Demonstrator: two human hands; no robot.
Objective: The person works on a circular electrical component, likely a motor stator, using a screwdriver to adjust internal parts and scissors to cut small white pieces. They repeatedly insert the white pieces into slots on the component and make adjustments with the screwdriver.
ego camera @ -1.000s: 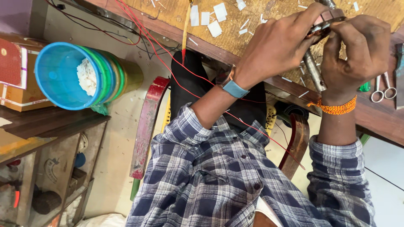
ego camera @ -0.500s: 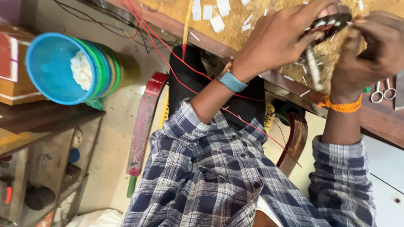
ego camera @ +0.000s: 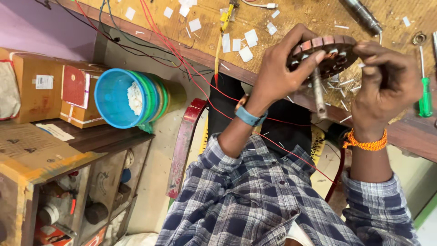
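Both hands hold a round motor stator (ego camera: 334,54) with copper-coloured segments over the edge of a wooden bench (ego camera: 300,18). A metal shaft (ego camera: 318,93) sticks out of its middle towards me. My left hand (ego camera: 277,75), with a blue wristband, grips the stator's left side, thumb on its face. My right hand (ego camera: 387,86), with an orange thread at the wrist, holds the right rim with curled fingers. Checked shirt sleeves cover both forearms.
White paper bits (ego camera: 246,43) and red wires (ego camera: 191,73) lie on the bench. A green screwdriver (ego camera: 425,98) lies at the right, a metal rod (ego camera: 364,16) farther back. Stacked blue and green tubs (ego camera: 120,98) and cardboard boxes (ego camera: 41,86) sit on a shelf to the left.
The view has shifted, so the hands and stator sit lower in the frame and more of the bench shows. Both hands have kept hold of the stator.
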